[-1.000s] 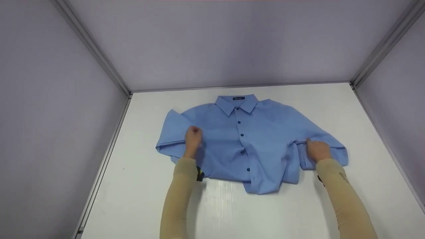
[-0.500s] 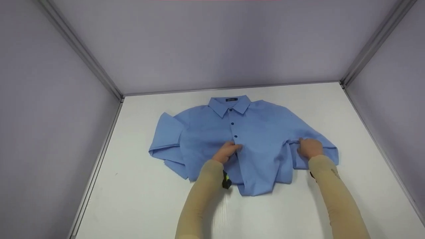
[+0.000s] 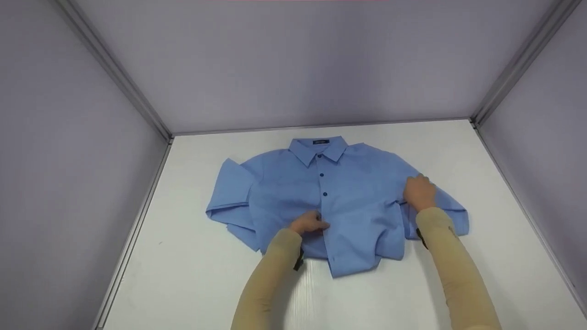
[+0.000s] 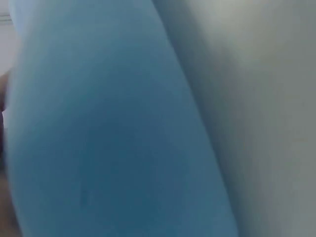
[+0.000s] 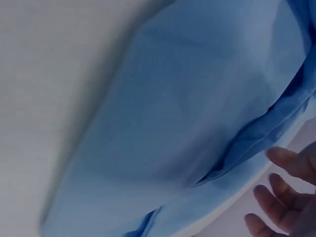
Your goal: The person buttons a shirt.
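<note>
A light-blue button-up shirt lies front side up, its collar toward the back wall. My left hand pinches the edge of the button placket below the third visible button. Only a sliver of that hand shows at the left wrist view's edge, beside blurred blue cloth. Over the right-hand sleeve near the armpit is my right hand. In the right wrist view its fingers are loosely spread, with no cloth between them. Both sleeves are bent toward me; the left-hand sleeve is folded over.
The shirt rests on a white tabletop. Grey-lilac panels close in the back, left and right, with metal rails along their corners. White table surface shows all round the shirt.
My left hand has moved right from the left-hand sleeve to the placket, drawing it toward me and straightening it. My right hand has let go of the sleeve edge and moved slightly up.
</note>
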Demonstrator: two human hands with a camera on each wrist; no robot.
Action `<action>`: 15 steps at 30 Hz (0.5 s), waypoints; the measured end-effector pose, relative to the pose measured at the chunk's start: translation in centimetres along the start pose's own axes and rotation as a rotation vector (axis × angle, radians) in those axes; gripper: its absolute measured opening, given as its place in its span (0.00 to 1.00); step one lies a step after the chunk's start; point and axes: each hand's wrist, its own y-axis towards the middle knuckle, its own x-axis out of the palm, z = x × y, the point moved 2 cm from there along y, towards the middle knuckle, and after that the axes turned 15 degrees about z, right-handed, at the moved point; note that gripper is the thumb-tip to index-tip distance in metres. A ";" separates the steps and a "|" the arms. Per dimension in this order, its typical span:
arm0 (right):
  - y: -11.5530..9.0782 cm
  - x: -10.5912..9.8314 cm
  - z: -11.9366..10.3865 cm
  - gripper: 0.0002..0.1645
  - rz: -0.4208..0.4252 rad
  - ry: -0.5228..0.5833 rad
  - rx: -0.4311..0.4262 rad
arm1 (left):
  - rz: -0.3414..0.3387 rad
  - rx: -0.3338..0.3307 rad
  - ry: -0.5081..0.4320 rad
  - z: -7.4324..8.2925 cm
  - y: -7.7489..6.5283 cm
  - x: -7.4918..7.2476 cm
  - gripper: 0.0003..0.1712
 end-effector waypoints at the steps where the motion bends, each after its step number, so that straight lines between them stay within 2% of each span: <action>1: 0.7 0.1 -0.8 0.14 0.011 0.039 -0.011 | -0.009 0.000 0.004 -0.1 -0.1 0.0 0.13; 3: 2.1 0.3 -2.3 0.18 -0.024 0.111 -0.032 | -0.009 0.010 0.009 -0.1 -0.2 0.0 0.14; 5: 3.3 0.6 -3.5 0.25 -0.113 0.162 -0.053 | -0.008 0.008 0.008 0.0 -0.2 0.1 0.14; 8: 4.0 1.5 -4.5 0.39 -0.256 0.174 -0.035 | 0.004 -0.009 -0.004 0.0 -0.4 0.1 0.13; 10: 3.7 2.3 -4.7 0.48 -0.350 0.152 0.003 | 0.011 -0.024 -0.021 0.0 -0.8 0.2 0.13; 12: 2.9 3.1 -4.4 0.55 -0.406 0.123 0.047 | 0.009 -0.037 -0.028 0.0 -1.2 0.5 0.14; 15: 1.9 3.8 -4.0 0.59 -0.404 0.096 0.078 | -0.059 -0.074 -0.009 0.1 -1.1 0.2 0.16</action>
